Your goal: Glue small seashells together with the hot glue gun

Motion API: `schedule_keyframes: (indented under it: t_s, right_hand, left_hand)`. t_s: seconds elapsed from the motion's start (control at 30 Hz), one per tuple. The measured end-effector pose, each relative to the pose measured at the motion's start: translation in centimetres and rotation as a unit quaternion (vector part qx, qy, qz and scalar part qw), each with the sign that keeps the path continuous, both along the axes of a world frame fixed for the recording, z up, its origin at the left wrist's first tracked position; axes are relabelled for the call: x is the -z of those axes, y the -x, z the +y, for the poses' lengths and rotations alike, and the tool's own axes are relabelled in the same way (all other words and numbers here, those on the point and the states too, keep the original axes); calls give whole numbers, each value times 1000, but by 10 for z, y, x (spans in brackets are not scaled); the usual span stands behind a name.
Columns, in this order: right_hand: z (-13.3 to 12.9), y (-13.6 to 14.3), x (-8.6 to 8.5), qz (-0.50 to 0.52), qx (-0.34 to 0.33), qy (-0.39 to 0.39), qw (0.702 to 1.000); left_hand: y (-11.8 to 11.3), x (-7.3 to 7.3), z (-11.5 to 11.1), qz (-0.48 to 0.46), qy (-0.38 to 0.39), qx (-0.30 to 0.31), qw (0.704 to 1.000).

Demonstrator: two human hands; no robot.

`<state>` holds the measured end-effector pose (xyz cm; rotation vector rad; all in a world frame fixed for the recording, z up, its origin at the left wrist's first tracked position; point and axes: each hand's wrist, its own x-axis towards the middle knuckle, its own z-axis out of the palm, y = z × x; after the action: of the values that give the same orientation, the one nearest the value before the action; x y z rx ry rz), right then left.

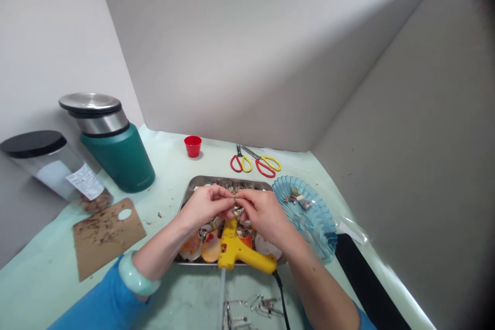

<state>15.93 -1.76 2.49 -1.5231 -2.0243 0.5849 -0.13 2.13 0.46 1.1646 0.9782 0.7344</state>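
Note:
My left hand [207, 206] and my right hand [265, 214] meet fingertip to fingertip above a metal tray [251, 180]. Both are closed in a pinch around something small and dark, too tiny to make out. Several seashells [211, 248] fill the tray, some of them orange or white. Just below my fingers, a yellow hot glue gun [231, 247] rests across the tray's near side, its nozzle pointing away from me. A clear glue stick [221, 294] sticks out of its back end, and a black cord [281, 294] runs from the handle.
Right of the tray lies a blue scalloped plate [323, 216] with small pieces on it. Behind are two scissors [245, 164] and a red cup [193, 147]. On the left stand a green bottle [119, 157], a clear jar [58, 170] and a brown board [108, 247]. Small metal pieces [266, 307] lie in front.

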Motion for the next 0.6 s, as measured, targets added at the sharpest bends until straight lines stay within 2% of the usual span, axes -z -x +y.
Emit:
schedule_keyframes:
  t_s: [0.2,0.37,0.6]
  right_hand:
    - [-1,5,-1,-41,6,-32,999]
    - [-4,7,-2,-36,17,-42,998]
    - [-5,5,-4,-9,25,-12,1000]
  left_hand:
    - [1,0,0,24,-26,-3,999]
    - [1,-1,-2,34,-39,-14,999]
    - [1,-6,-3,14,-14,-18,1000]
